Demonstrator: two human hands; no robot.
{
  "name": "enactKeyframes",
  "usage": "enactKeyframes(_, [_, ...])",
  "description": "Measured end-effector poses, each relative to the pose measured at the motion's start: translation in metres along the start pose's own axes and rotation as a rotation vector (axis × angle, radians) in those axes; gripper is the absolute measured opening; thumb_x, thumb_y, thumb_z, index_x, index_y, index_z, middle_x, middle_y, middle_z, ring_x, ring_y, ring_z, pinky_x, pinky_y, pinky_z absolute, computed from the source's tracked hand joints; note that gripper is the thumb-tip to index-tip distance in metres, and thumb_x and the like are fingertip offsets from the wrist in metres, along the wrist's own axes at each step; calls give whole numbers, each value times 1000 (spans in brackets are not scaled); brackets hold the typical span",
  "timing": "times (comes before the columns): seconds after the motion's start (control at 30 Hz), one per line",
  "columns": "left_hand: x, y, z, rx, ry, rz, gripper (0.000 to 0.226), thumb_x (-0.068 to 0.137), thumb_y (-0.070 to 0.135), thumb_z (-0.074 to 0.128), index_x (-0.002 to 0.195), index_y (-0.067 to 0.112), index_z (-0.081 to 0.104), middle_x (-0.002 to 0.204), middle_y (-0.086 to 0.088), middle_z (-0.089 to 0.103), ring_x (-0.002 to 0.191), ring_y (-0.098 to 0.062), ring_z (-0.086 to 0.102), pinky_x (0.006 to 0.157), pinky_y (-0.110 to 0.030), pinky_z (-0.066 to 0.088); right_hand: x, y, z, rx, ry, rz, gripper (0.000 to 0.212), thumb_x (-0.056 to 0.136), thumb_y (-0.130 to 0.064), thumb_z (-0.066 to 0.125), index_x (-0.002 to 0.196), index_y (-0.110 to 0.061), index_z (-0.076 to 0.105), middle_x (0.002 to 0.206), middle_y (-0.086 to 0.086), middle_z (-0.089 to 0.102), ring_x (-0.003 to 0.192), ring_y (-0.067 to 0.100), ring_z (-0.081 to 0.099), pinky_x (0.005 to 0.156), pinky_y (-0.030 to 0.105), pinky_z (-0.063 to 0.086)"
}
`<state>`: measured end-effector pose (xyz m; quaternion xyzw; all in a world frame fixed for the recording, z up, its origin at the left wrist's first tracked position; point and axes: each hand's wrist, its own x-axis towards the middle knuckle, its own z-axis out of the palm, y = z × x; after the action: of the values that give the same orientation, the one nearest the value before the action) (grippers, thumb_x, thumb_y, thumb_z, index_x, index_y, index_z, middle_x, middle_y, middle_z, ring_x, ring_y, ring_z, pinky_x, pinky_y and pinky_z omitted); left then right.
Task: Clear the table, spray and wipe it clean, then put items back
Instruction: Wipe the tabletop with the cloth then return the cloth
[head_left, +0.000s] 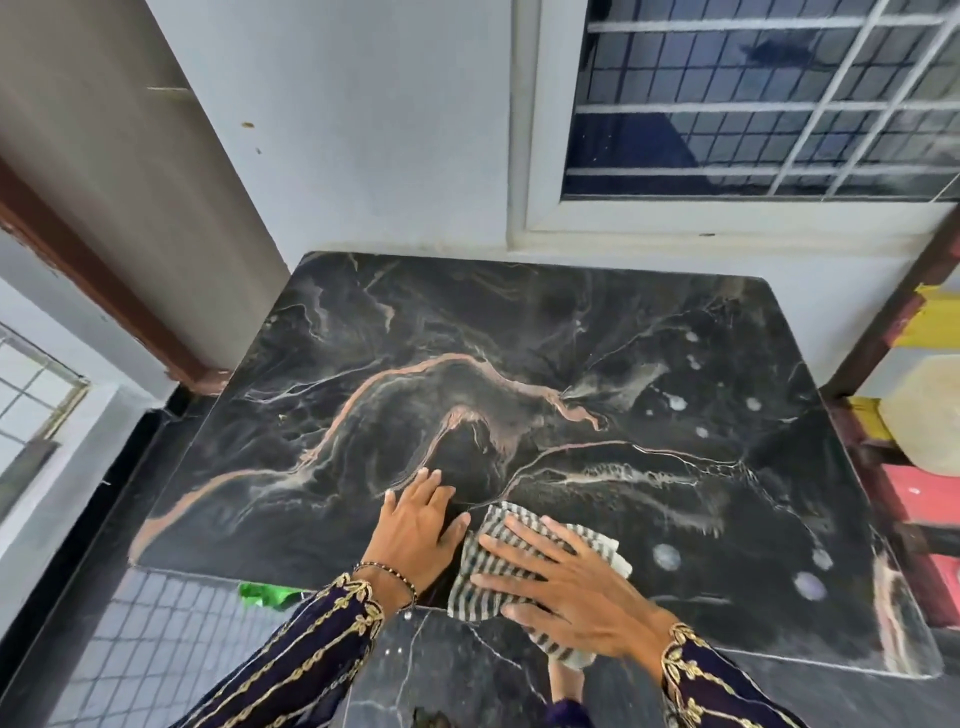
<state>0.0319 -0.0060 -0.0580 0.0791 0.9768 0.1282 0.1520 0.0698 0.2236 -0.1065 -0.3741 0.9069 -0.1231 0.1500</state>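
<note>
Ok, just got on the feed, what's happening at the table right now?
A person is wiping the dark marble table. The right hand lies flat on a striped cloth near the front edge, pressing it against the surface. The left hand rests flat on the bare tabletop just beside the cloth. No items stand on the table, and pale spray droplets dot its right side, not yet wiped. A bit of something green shows below the front edge.
</note>
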Motion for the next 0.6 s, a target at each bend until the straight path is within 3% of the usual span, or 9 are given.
enactKeyframes(0.1, [17, 6, 0, -47, -8, -8, 52, 99, 48, 36, 143, 21, 39, 158, 1, 26, 149, -14, 13, 121, -39, 11, 15, 32, -16, 6, -38, 33, 46, 108, -58, 20, 152, -63, 9, 162, -31, -19, 147, 1, -34, 111, 31, -37])
enactKeyframes(0.2, [36, 13, 0, -86, -16, 29, 60, 94, 56, 32, 142, 22, 41, 157, 1, 27, 149, -15, 14, 122, -40, 14, 36, 70, -37, -29, -60, 56, 47, 108, -57, 19, 153, -61, 5, 158, -32, -26, 142, -3, -40, 107, 26, -39])
enactKeyframes(0.33, [68, 26, -2, -88, -16, 18, 60, 94, 52, 43, 147, 24, 31, 158, 4, 23, 149, -13, 10, 122, -39, 13, 74, 127, -59, -32, -94, 58, 48, 107, -59, 17, 151, -64, 1, 159, -33, -26, 144, 0, -38, 114, 33, -33])
enactKeyframes(0.6, [186, 48, -28, -4, -103, -66, 121, 70, 68, 66, 153, 15, -4, 163, -1, -3, 150, -20, -8, 121, -52, 3, 159, 241, -112, -3, -141, 70, 48, 104, -64, 17, 148, -68, -4, 157, -37, -27, 146, 0, -35, 119, 37, -23])
